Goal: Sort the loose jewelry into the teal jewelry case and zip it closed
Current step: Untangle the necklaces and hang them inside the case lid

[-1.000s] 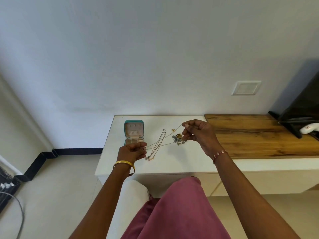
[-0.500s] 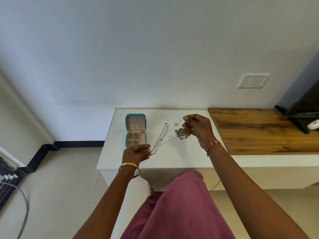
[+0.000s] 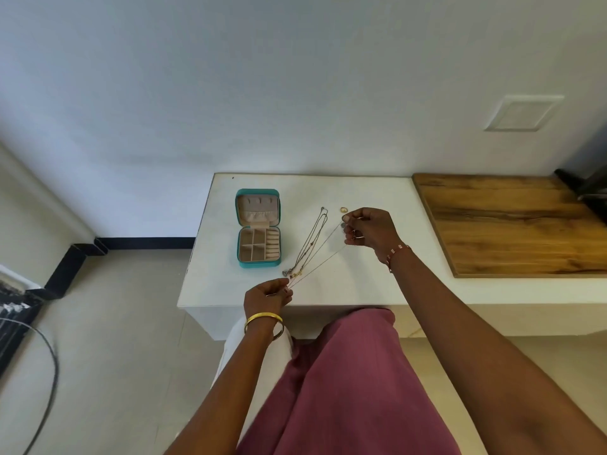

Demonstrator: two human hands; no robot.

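The teal jewelry case (image 3: 258, 264) lies open on the white table (image 3: 361, 290), its beige compartments showing. A thin gold chain (image 3: 320, 262) is stretched taut between my hands. My left hand (image 3: 267, 295) pinches its near end by the table's front edge. My right hand (image 3: 369, 229) pinches the far end, with a small cluster of jewelry partly hidden under its fingers. Other necklaces (image 3: 310, 244) lie on the table between the case and the chain. A small gold ring (image 3: 343, 209) lies just beyond my right hand.
A wooden board (image 3: 505, 221) covers the table's right part. A dark object (image 3: 588, 185) stands at the far right edge. The wall runs right behind the table. Cables (image 3: 39, 372) lie on the floor at left. My lap in pink cloth (image 3: 345, 389) is below the table.
My left hand has drawn back toward the table's front edge, pulling the chain taut. The view has tilted down. The jewelry cluster has gone under my right hand's fingers.
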